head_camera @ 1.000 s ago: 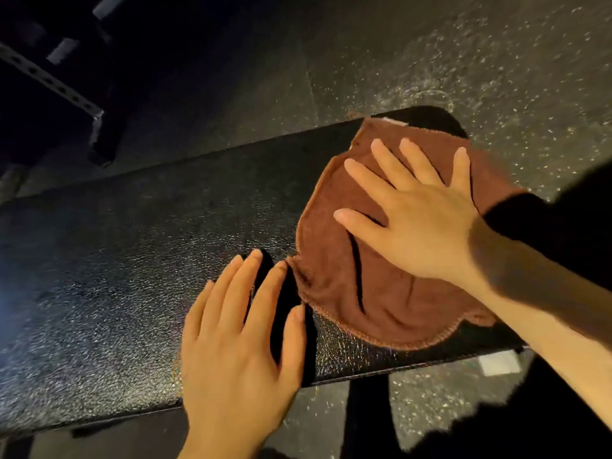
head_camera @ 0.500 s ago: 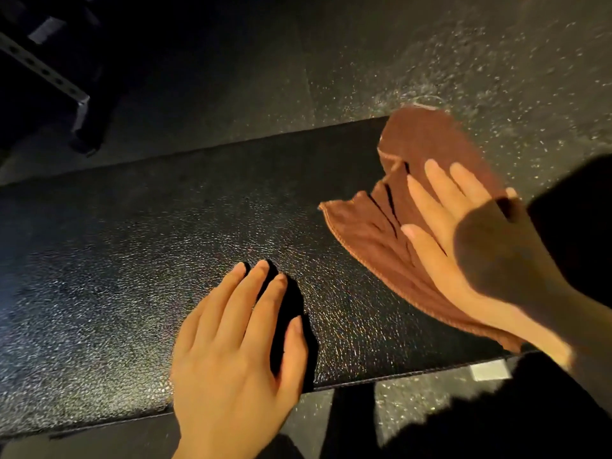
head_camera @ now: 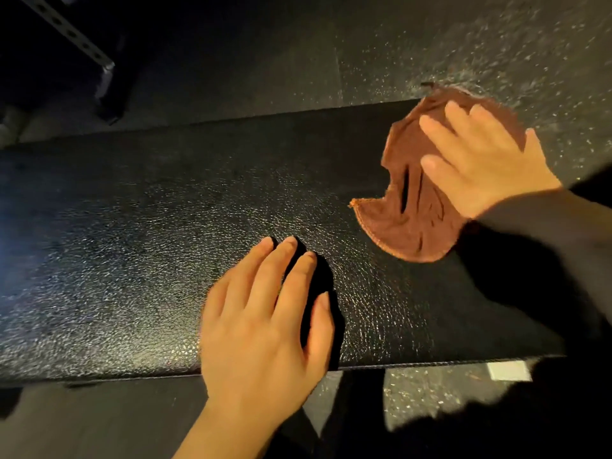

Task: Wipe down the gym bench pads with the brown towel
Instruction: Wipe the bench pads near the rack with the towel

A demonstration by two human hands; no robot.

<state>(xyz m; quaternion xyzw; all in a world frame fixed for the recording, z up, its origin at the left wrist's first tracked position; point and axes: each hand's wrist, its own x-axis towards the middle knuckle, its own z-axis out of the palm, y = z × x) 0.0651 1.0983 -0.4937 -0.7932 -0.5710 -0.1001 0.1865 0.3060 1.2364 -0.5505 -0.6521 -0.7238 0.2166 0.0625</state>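
right hand [head_camera: 486, 160] slid the brown towel [head_camera: 417, 207] from near edge toward far edge of bench pad [head_camera: 165, 226]; towel went from spread flat to bunched, top now hanging past far edge.

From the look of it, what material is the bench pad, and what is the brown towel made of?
Bench pad: probably black vinyl or faux leather; its pebbled grain glints under the light, a semi-gloss finish.
Brown towel: seemingly soft matte terry or microfiber cloth; it bunches into folds under the right hand, with a stitched hem along its edge. The exact fibre cannot be told.
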